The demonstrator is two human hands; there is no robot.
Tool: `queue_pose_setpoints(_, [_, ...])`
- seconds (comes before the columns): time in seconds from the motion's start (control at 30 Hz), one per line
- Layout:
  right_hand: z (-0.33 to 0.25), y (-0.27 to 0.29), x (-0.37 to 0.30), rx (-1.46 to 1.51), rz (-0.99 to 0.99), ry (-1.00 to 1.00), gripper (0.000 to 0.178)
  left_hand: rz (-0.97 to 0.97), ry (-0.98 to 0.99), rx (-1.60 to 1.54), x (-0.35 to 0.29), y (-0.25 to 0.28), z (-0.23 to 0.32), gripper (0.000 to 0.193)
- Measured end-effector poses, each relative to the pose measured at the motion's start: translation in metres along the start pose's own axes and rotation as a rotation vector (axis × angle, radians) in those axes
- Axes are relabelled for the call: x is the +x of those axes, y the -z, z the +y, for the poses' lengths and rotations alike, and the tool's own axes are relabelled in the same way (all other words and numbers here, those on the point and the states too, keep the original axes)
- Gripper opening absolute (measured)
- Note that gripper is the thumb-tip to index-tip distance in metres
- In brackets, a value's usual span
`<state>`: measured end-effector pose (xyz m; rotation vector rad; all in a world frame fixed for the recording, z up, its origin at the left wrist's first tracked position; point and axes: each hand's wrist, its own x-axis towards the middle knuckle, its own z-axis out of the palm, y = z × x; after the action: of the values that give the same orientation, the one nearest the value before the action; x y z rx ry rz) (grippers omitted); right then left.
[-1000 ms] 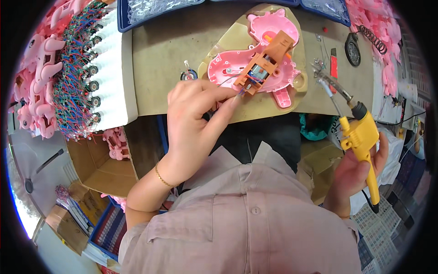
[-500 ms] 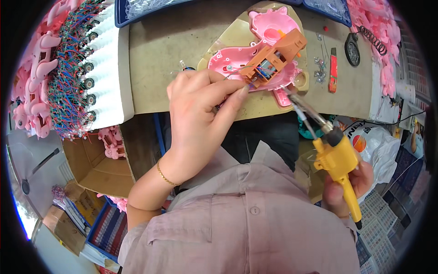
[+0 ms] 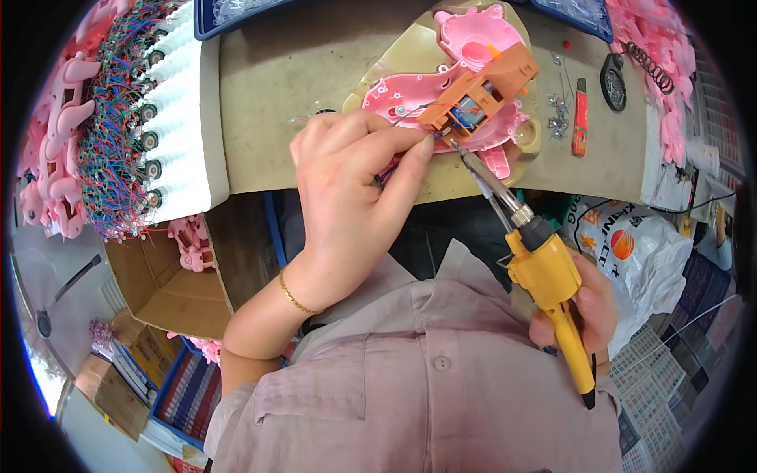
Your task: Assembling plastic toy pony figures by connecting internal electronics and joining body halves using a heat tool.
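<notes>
My right hand (image 3: 590, 307) is wrapped round a yellow soldering gun (image 3: 546, 276), its metal tip angled up at the near end of an orange gearbox housing (image 3: 505, 75). A silvery motor (image 3: 471, 113) shows in an opening of that housing. The gearbox lies across a pink toy shell half (image 3: 406, 91), which sits on a tan fixture (image 3: 378, 69). Thumb and forefinger of my left hand (image 3: 351, 181) are pinched together on thin wires beside the tip. The wires' ends are mostly hidden by the fingers.
At left, a white foam rack (image 3: 189, 118) stands beside bundled coloured wires (image 3: 114, 150) with round speakers. A red utility knife (image 3: 580, 118), small screws (image 3: 558, 118) and a black coil-corded ring (image 3: 613, 83) lie at right. Blue trays (image 3: 260, 22) line the back; a cardboard box (image 3: 169, 292) is below left.
My right hand has brought the soldering gun left and up, so its tip now meets the gearbox's near end by my left fingertips. My left hand has barely moved.
</notes>
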<state>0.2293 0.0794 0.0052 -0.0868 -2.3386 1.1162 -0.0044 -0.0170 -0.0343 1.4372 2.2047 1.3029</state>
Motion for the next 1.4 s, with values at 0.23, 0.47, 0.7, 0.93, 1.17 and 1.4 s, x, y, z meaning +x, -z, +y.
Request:
queue_pose_setpoints(0.23, [0.003, -0.002, -0.008, 0.013, -0.049, -0.082, 0.059, 0.025, 0.06, -0.016, -0.004, -0.004, -0.002, 0.003])
queue_pose_setpoints(0.47, [-0.002, -0.004, -0.004, -0.018, -0.095, -0.201, 0.054, 0.044, 0.051, -0.006, -0.002, -0.006, 0.001, 0.003])
queue_pose_setpoints(0.7, [-0.012, 0.005, 0.009, 0.092, -0.227, -0.417, 0.054, 0.043, 0.041, 0.018, -0.002, -0.005, 0.001, 0.004])
queue_pose_setpoints(0.93, [0.001, -0.007, 0.001, -0.129, 0.087, 0.105, 0.046, 0.045, 0.045, 0.027, -0.001, -0.006, 0.001, 0.005])
queue_pose_setpoints(1.17, [-0.002, 0.011, -0.012, -0.078, 0.136, 0.012, 0.057, 0.058, -0.043, 0.123, 0.004, 0.001, 0.008, 0.004])
queue_pose_setpoints(1.4, [-0.003, 0.018, -0.015, -0.09, 0.44, -0.222, 0.063, 0.091, -0.039, 0.03, 0.01, 0.013, 0.014, 0.012])
